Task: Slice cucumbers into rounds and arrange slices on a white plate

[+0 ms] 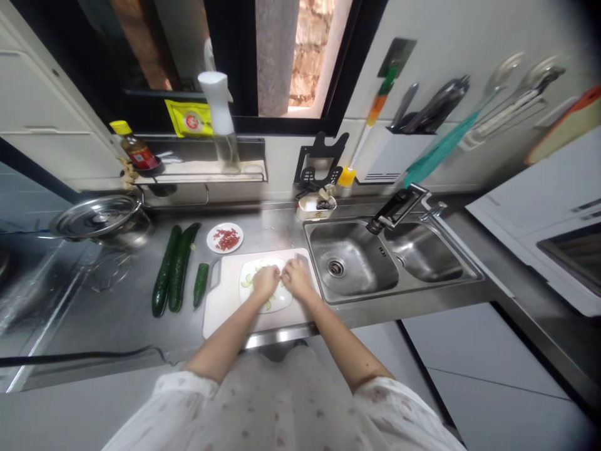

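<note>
A white plate (282, 303) rests on a pale cutting board (224, 313), with several thin green cucumber slices (246, 280) spread around it. Both hands meet over the plate's middle. My left hand (265, 282) has its fingers curled and pinched together. Close against it on the right, my right hand (295, 277) is also closed, its fingertips almost touching the left ones. Whatever is between the fingertips is too small and hidden to make out. Left of the board lies a short cut piece of cucumber (201, 285).
Two whole cucumbers (164, 272) lie farther left, near a lidded steel pot (117, 222). A small plate (211, 239) of chopped red bits (227, 238) sits behind the board. To the right is a double sink (352, 294) with a black faucet (389, 210).
</note>
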Motion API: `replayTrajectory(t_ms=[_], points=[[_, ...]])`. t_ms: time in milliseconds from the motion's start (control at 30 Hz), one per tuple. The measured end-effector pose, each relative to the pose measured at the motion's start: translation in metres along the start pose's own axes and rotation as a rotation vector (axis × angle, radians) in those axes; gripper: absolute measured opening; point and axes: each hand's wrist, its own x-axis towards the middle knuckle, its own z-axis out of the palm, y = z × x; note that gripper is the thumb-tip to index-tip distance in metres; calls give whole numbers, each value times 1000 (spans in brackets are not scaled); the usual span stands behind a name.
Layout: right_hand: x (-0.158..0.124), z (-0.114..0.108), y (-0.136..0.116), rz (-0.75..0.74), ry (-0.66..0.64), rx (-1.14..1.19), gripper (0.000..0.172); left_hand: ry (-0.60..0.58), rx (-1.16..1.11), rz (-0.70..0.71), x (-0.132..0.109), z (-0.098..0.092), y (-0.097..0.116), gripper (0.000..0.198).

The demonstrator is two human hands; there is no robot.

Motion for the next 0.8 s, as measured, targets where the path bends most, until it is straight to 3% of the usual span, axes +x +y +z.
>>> replayTrajectory(t_ms=[167,500,800], points=[[1,1,-1,13,-37,-21,19,13,2,7,0,0,0,21],[3,-2,-1,17,21,32,18,18,-30,-67,1,-5,-3,25],[1,1,-2,10,38,38,14,39,-36,-14,1,1,-3,23]])
